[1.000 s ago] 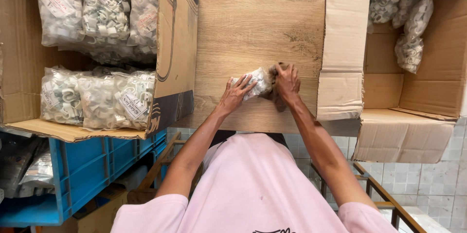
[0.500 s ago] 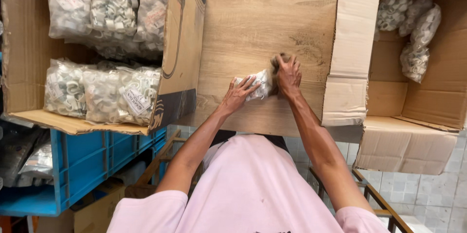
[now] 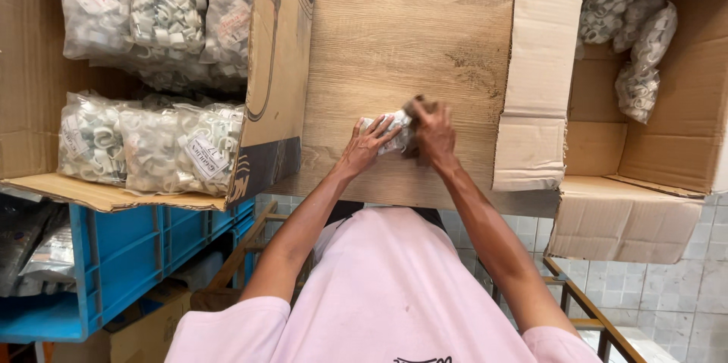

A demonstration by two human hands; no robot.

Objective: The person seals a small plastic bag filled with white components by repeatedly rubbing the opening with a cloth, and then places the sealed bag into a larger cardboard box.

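On the wooden board [image 3: 394, 37] lies a small clear bag of white plastic clips [image 3: 392, 129]. My left hand [image 3: 366, 145] rests on the bag's left end, fingers spread over it. Pressed against the right end of the bag is my right hand [image 3: 432, 133], with a small brown object [image 3: 415, 105] showing under its fingers; what that object is I cannot tell. Both hands grip the bag between them.
A cardboard box [image 3: 280, 67] at the left holds several bags of white clips [image 3: 152, 147]. Another open cardboard box [image 3: 667, 151] at the right holds a few more bags [image 3: 637, 37]. A blue plastic crate [image 3: 121, 257] stands below the left box.
Both hands stay on the bag at the same spot on the board, with only small finger shifts. The view has shifted slightly.
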